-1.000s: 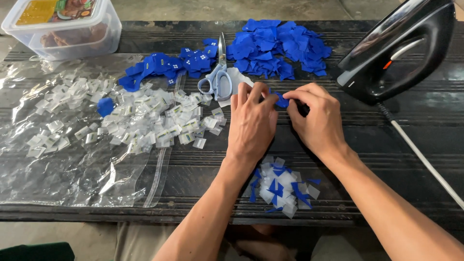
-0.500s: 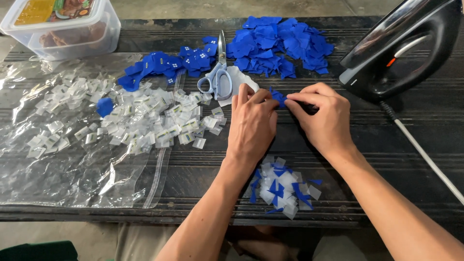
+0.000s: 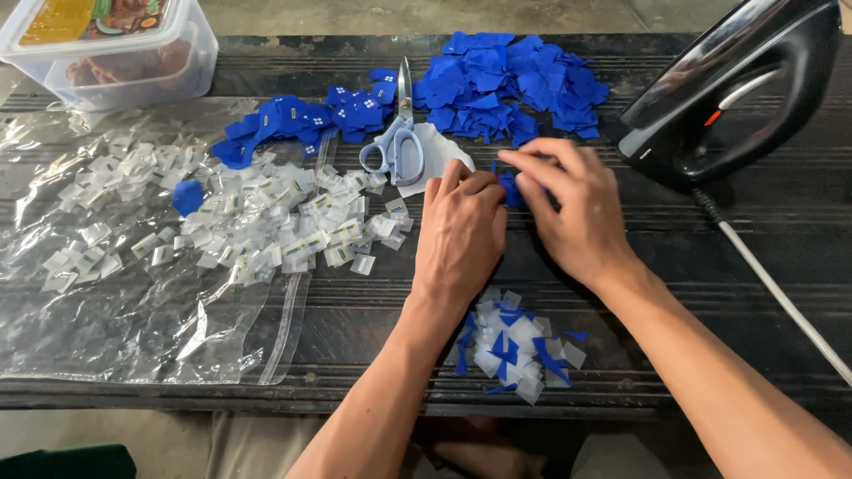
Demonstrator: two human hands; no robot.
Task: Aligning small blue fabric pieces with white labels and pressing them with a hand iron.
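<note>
A small blue piece (image 3: 509, 188) is pinched between the two hands at the middle of the dark slatted worktop (image 3: 710, 257); the left hand (image 3: 461, 232) is laid palm down, its fingers (image 3: 454, 182) drawn together against the piece; the right hand (image 3: 572, 208) is curled over it from the other side, thumb and fingers closed on its edge; most of the piece is hidden by the hands. Scissors (image 3: 397, 146) with pale blue handles are seen just beyond the left hand, resting on a white scrap (image 3: 437, 155); a heap of blue squares (image 3: 515, 84) is spread behind them, with a smaller blue heap (image 3: 302, 120) to its left. Small clear packets (image 3: 266, 222) are scattered over a clear plastic sheet (image 3: 133, 328) at the left; a mixed pile of clear and blue bits (image 3: 519, 350) is seen near the front edge, between the forearms. A black iron (image 3: 737, 89) is stood at the right, its cord (image 3: 781, 302) trailed toward the front; a lidded plastic tub (image 3: 106, 49) is set at the far left corner.
</note>
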